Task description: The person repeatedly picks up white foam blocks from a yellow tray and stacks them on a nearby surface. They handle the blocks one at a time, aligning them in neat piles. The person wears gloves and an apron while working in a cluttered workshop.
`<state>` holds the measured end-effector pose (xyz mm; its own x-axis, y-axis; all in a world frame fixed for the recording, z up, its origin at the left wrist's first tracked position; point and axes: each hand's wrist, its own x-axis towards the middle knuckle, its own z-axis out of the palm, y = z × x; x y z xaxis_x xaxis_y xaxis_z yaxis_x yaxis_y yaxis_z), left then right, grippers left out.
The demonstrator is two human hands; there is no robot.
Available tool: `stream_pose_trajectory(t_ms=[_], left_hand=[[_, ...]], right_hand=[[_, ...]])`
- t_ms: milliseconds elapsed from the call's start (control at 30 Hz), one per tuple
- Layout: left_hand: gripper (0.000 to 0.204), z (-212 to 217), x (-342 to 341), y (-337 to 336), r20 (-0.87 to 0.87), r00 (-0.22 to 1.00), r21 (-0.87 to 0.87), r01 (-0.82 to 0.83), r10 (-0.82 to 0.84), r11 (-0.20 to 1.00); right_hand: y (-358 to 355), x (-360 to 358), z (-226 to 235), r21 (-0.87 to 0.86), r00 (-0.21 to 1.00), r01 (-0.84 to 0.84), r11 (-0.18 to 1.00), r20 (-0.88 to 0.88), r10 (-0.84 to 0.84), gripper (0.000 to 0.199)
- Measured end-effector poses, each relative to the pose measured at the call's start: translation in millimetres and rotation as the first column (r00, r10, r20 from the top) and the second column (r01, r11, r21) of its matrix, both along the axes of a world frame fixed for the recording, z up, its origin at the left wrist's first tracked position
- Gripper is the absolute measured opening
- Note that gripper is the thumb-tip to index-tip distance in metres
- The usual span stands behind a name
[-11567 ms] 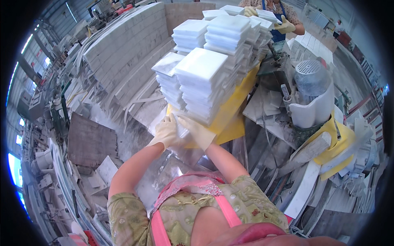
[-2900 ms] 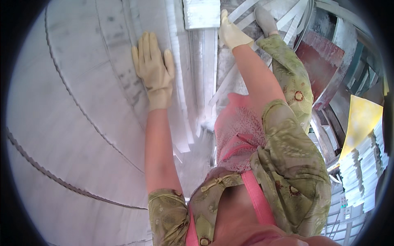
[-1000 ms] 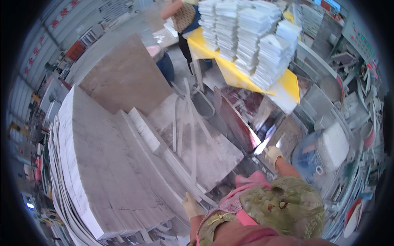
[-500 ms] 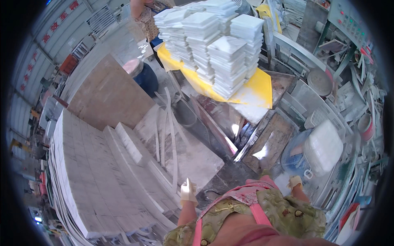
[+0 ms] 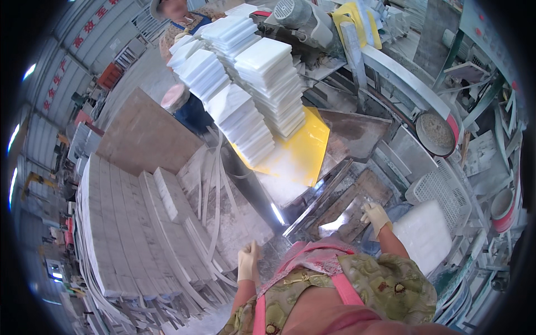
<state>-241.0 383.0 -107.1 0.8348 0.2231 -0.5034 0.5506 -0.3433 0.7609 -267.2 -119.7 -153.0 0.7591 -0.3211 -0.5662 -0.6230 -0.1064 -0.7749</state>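
My left hand (image 5: pixel 247 261), in a pale work glove, hangs at my side with loosely curled fingers and holds nothing; it is nearest the leaning grey stone strips (image 5: pixel 215 201). My right hand (image 5: pixel 375 215), also gloved, is out to my right with spread fingers, empty, just above a white slab (image 5: pixel 425 234) and dark wet floor boards. Ahead, tall stacks of white stone tiles (image 5: pixel 248 89) stand on a yellow table (image 5: pixel 301 151), well out of reach of both hands.
Another person (image 5: pixel 184 33) stands behind the tile stacks. A big pile of grey slabs (image 5: pixel 128 223) lies on my left. A cutting machine (image 5: pixel 312 22), a round pan (image 5: pixel 436 133), a white plastic crate (image 5: pixel 441 190) and scrap pieces crowd the right.
My view has swung toward the yellow table, so the tile stacks sit nearer the middle. Both hands have come further into view, still empty, no longer pressed on the slabs.
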Motion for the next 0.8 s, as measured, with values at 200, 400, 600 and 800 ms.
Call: stream_pose_trajectory(t_ms=[200, 400, 600, 800], left_hand=[[0.039, 110, 56, -125, 0.233, 0.912, -0.034, 0.355, -0.338, 0.934], [0.033, 149, 96, -203, 0.342, 0.788, -0.158, 0.586, -0.512, 0.795], [0.038, 171, 139, -251, 0.489, 0.793, -0.519, 0.600, -0.365, 0.608], [0.046, 171, 159, -301, 0.581, 0.768, -0.306, 0.511, -0.268, 0.804]], right_hand=[[-19, -11, 10, -0.040, 0.990, 0.123, 0.992, 0.069, -0.120, 0.041], [-74, -19, 59, -0.217, 0.969, 0.230, 0.949, 0.136, -0.204, 0.046], [-185, 29, 76, -0.301, 0.940, 0.312, 0.901, 0.239, -0.245, 0.050], [-368, 87, 88, -0.935, 0.965, 0.232, 0.270, 0.255, 0.055, 0.063]])
